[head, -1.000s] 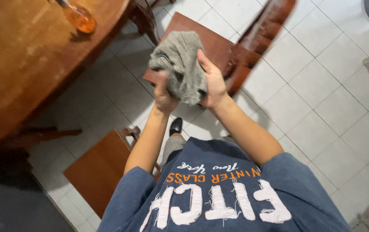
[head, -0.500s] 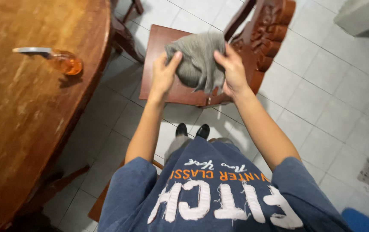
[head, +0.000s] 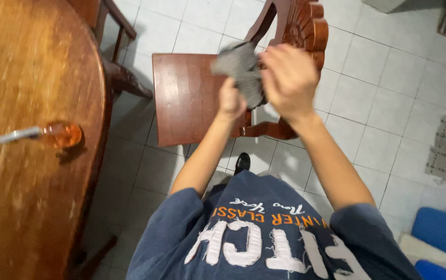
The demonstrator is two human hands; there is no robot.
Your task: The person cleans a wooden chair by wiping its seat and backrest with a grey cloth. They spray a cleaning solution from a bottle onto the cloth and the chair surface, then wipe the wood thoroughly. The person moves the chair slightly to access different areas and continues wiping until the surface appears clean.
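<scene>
I hold a bunched grey cloth (head: 241, 67) in both hands above a wooden chair. My left hand (head: 231, 99) grips its lower part from below. My right hand (head: 289, 78) is closed on its right side, blurred by motion. The cloth hangs over the chair's brown seat (head: 186, 98), close to the carved backrest (head: 303, 28). It does not clearly touch the seat.
A round wooden table (head: 31, 140) fills the left side, with a small orange spray bottle (head: 51, 135) on it. Another chair (head: 114, 52) stands behind the table. White floor tiles surround the chair; a blue object (head: 441, 231) lies at bottom right.
The view has swung so the chair sits more to the centre. My hands have bunched the cloth tighter and drawn closer together, near the chair's backrest.
</scene>
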